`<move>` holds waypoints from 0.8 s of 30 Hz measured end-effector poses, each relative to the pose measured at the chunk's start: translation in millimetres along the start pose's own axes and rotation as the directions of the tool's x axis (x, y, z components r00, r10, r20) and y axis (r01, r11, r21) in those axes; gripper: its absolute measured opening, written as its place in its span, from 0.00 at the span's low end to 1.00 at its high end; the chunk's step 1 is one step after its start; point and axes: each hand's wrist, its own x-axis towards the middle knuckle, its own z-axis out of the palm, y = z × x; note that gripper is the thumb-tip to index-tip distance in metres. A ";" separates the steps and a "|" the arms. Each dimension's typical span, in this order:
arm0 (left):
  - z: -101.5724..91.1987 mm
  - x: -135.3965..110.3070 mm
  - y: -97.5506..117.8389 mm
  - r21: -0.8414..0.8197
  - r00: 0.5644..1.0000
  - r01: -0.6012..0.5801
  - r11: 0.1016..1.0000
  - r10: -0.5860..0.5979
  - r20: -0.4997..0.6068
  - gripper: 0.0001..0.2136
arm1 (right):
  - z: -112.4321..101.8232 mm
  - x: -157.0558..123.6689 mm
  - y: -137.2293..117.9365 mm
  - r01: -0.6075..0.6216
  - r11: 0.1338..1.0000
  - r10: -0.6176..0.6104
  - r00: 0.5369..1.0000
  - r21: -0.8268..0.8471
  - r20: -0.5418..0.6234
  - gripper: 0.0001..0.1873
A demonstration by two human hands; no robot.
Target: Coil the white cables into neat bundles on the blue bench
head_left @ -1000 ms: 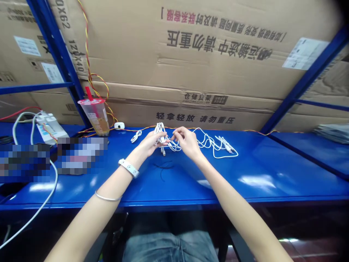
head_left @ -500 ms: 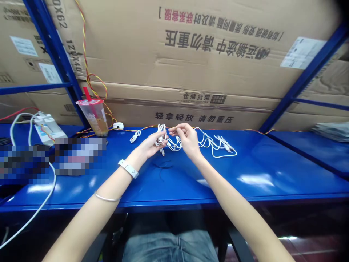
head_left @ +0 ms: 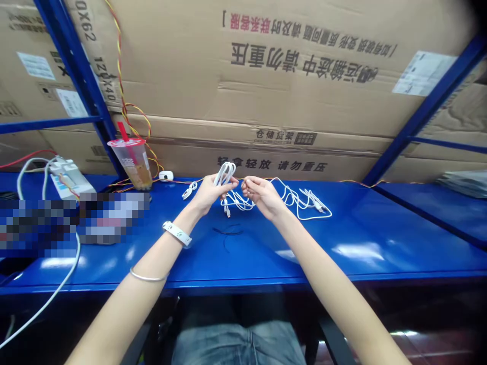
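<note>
Head view: the left hand (head_left: 210, 195) has its fingers curled closed on doubled loops of a thin white charging cable (head_left: 224, 173), which rise above the fist. More of that cable sprawls toward 3 o'clock across the glossy blue steel workbench (head_left: 361, 243). Just beside it, the right hand (head_left: 262, 196) bunches its fingertips (head_left: 244, 183) together; whether they pinch a strand, I cannot tell. A small coiled white cable (head_left: 189, 190) lies at 9 o'clock from the left hand, and a clear plastic cup with a red straw (head_left: 134, 165) stands farther out at 10 o'clock.
</note>
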 end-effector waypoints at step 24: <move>-7.5 0.1 3.2 0.255 0.988 -0.022 0.967 -0.017 0.153 0.12 | -17.7 2.4 -15.6 -0.213 0.977 0.213 0.974 0.000 -0.078 0.18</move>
